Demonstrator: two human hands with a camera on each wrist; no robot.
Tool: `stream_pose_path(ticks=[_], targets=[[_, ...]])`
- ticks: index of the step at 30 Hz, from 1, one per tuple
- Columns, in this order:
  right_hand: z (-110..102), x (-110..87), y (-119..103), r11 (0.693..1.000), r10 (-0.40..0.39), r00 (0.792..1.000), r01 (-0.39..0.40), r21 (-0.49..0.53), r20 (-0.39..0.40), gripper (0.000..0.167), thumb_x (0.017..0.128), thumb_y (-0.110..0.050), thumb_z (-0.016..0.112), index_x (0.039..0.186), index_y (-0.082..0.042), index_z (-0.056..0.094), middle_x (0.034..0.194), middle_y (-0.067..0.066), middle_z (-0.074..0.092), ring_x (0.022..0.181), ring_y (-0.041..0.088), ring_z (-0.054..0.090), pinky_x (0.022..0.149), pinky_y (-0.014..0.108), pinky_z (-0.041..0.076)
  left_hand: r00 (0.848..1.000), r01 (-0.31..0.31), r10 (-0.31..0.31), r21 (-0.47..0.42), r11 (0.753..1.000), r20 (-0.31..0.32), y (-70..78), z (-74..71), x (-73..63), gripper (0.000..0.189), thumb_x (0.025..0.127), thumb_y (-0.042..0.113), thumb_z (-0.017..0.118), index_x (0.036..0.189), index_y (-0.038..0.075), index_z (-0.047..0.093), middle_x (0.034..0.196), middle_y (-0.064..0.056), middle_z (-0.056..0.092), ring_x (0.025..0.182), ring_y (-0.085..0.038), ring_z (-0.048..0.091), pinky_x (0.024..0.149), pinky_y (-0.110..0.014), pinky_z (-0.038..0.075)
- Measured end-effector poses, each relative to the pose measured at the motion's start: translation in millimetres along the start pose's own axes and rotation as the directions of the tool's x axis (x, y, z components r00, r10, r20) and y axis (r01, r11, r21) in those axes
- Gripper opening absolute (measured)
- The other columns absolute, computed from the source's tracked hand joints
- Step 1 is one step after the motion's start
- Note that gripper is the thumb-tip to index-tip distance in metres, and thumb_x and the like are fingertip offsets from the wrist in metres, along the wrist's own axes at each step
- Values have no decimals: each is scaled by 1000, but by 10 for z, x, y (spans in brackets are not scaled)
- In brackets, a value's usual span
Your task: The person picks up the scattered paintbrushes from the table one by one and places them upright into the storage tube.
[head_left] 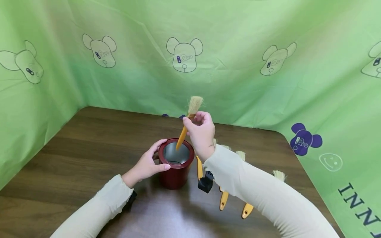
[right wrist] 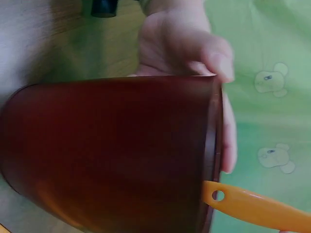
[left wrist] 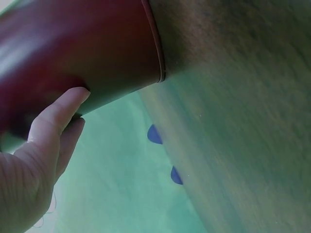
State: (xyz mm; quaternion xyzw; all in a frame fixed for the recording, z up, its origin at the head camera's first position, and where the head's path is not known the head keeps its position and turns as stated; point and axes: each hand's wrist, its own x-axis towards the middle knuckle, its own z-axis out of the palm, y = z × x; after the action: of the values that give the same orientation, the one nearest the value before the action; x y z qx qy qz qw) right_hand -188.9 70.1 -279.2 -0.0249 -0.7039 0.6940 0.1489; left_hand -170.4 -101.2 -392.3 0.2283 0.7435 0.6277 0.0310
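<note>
My left hand (head_left: pixel 146 165) holds a dark red can (head_left: pixel 174 180) at its rim, with the thumb on the near side and the fingers round the far side. The can stands upright, its grey inside bare in the head view. Between thumb and fingers, my right hand (head_left: pixel 203 134) pinches a paintbrush (head_left: pixel 182 135) just below its pale bristles. Bristles point up, and the orange handle slants down over the can's mouth. In the right wrist view, the holed handle end (right wrist: pixel 257 203) overlaps the can's rim (right wrist: pixel 214 131).
Several more paintbrushes lie on the wooden table (head_left: pixel 89 148) to the right of the can, partly hidden under my right arm; one orange handle (head_left: pixel 224 200) shows below the sleeve. A green printed cloth (head_left: pixel 232 89) hangs round the back and sides.
</note>
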Motion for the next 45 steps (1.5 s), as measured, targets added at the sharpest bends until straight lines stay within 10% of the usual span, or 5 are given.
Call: stream_pose_path(ticks=[29,35,45], targets=[[-365,-86,399,996,20,998,-14,-86,64,36,81,-5,72,111,1,52,95,9,57,75,8,55,61,20,50,1000,-10,10,13,1000,-5,-11,69,21,80,77,18,76,144,1,34,133,-24,49,116,-40,52,95,-45,43],[-637,-102,464,999,24,999,-23,-31,49,33,84,-1,69,111,5,51,94,6,55,76,5,57,64,21,52,1000,11,-11,12,1000,-11,-11,85,7,81,77,20,76,144,3,34,133,-24,48,116,-41,51,95,-48,43],[-1439,39,818,968,46,998,-57,-245,-52,30,89,-8,66,112,5,51,88,-2,52,70,0,55,62,18,52,999,31,-30,27,999,-22,2,47,-5,81,76,21,76,144,5,35,129,-23,50,115,-40,51,94,-47,45]])
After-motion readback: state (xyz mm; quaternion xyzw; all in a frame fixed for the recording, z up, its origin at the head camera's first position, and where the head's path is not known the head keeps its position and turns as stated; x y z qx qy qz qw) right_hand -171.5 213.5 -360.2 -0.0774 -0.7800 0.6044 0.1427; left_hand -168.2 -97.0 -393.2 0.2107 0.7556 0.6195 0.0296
